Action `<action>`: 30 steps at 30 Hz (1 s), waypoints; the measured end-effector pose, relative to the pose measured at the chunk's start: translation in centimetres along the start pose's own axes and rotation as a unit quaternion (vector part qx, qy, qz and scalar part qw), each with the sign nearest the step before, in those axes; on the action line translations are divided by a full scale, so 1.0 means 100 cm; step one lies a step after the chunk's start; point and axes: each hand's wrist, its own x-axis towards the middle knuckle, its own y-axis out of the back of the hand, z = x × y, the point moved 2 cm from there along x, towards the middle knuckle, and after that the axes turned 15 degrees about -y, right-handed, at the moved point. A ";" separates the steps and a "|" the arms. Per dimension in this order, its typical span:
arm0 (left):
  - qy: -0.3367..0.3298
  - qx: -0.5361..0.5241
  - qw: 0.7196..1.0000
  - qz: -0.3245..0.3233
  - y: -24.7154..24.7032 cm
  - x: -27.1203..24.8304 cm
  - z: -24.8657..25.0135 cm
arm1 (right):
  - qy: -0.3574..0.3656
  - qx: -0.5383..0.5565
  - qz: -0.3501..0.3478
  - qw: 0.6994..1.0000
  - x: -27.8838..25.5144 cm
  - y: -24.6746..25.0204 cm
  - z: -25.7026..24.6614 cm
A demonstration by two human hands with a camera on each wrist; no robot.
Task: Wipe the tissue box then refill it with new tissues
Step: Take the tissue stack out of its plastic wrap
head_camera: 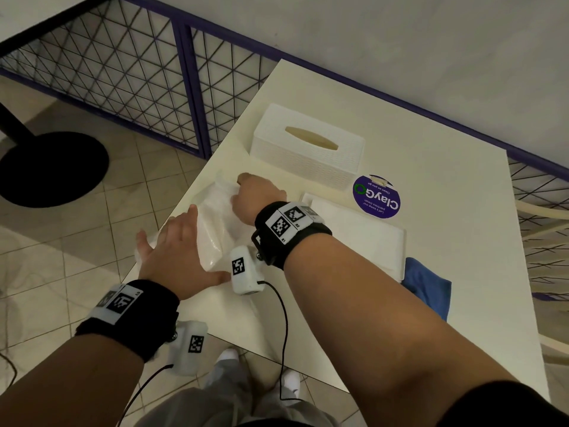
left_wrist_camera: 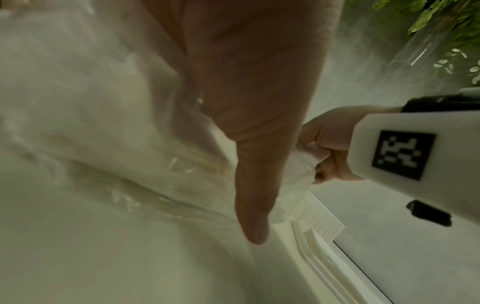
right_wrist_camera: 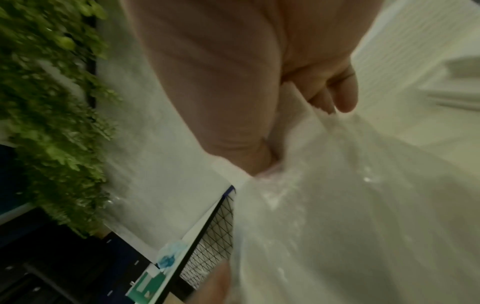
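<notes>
A white woven-textured tissue box cover (head_camera: 306, 146) stands on the cream table (head_camera: 446, 272), its oval slot facing up. Its flat white base (head_camera: 363, 238) lies apart, nearer me. A clear plastic pack of new tissues (head_camera: 215, 229) lies at the table's left edge. My left hand (head_camera: 172, 251) presses flat on the pack's near end, fingers straight (left_wrist_camera: 254, 185). My right hand (head_camera: 255, 195) pinches the plastic wrap (right_wrist_camera: 337, 185) at the pack's far end, fingers curled (right_wrist_camera: 335, 98). A blue cloth (head_camera: 428, 285) lies by the base's near right corner.
A round purple sticker (head_camera: 377, 197) is on the table beside the box cover. A purple-framed wire-mesh fence (head_camera: 138, 78) runs behind and left of the table. Tiled floor and a black round table foot (head_camera: 52, 167) lie to the left.
</notes>
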 end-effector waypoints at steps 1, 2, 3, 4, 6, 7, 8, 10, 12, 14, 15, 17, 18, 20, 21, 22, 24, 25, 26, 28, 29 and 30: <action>-0.001 0.005 1.000 -0.006 0.000 -0.001 0.000 | 0.024 0.009 0.023 0.999 -0.004 0.008 0.001; -0.002 0.010 1.000 -0.010 0.001 -0.001 0.000 | 0.049 0.017 0.043 0.998 -0.009 0.017 0.002; -0.002 0.013 1.000 -0.012 0.001 -0.001 0.001 | 0.072 0.018 0.063 0.995 -0.015 0.027 0.005; -0.003 0.015 1.000 -0.014 0.002 -0.002 0.002 | 0.090 0.014 0.088 0.992 -0.021 0.038 0.009; -0.005 0.022 0.999 -0.024 0.004 -0.002 0.005 | 0.127 0.018 0.157 0.979 -0.037 0.061 0.019; -0.005 0.029 0.999 -0.036 0.005 -0.002 0.006 | 0.147 0.026 0.192 0.970 -0.046 0.072 0.027; -0.001 0.040 0.998 -0.055 0.006 -0.001 0.008 | 0.163 0.036 0.223 0.960 -0.055 0.082 0.036; 0.008 0.050 0.996 -0.072 0.011 -0.001 0.013 | 0.187 0.067 0.272 0.941 -0.071 0.099 0.058; -0.017 -0.040 0.999 -0.005 0.020 0.000 0.027 | 0.197 0.109 0.307 0.925 -0.087 0.113 0.082; -0.067 -0.268 0.955 0.110 0.031 0.005 0.049 | 0.201 0.173 0.307 0.914 -0.100 0.121 0.103; -0.088 -0.409 0.899 0.129 0.034 0.010 0.060 | 0.202 0.210 0.295 0.910 -0.105 0.122 0.113; -0.124 -0.636 0.755 0.106 0.034 0.020 0.077 | 0.191 0.275 0.267 0.904 -0.114 0.121 0.131; -0.123 -0.697 0.701 0.088 0.033 0.025 0.082 | 0.181 0.305 0.259 0.898 -0.118 0.119 0.140; -0.115 -0.743 0.656 0.064 0.033 0.032 0.091 | 0.151 0.371 0.245 0.883 -0.123 0.109 0.160; -0.119 -0.736 0.665 0.054 0.034 0.033 0.098 | 0.130 0.403 0.235 0.875 -0.124 0.100 0.171; -0.125 -0.712 0.690 0.046 0.033 0.034 0.105 | 0.108 0.434 0.218 0.867 -0.124 0.090 0.183; -0.115 -0.652 0.748 0.039 0.025 0.035 0.113 | 0.063 0.477 0.176 0.859 -0.120 0.066 0.207; -0.105 -0.620 0.776 0.044 0.019 0.034 0.116 | 0.041 0.488 0.153 0.858 -0.118 0.053 0.219; -0.104 -0.591 0.798 0.051 0.015 0.033 0.117 | 0.018 0.501 0.131 0.855 -0.117 0.040 0.230; -0.124 -0.555 0.821 0.052 0.007 0.030 0.120 | -0.028 0.525 0.112 0.843 -0.117 0.018 0.249; -0.134 -0.546 0.825 0.049 0.004 0.029 0.121 | -0.046 0.522 0.120 0.843 -0.118 0.008 0.256; -0.137 -0.537 0.831 0.046 0.000 0.028 0.122 | -0.060 0.514 0.128 0.846 -0.119 -0.002 0.261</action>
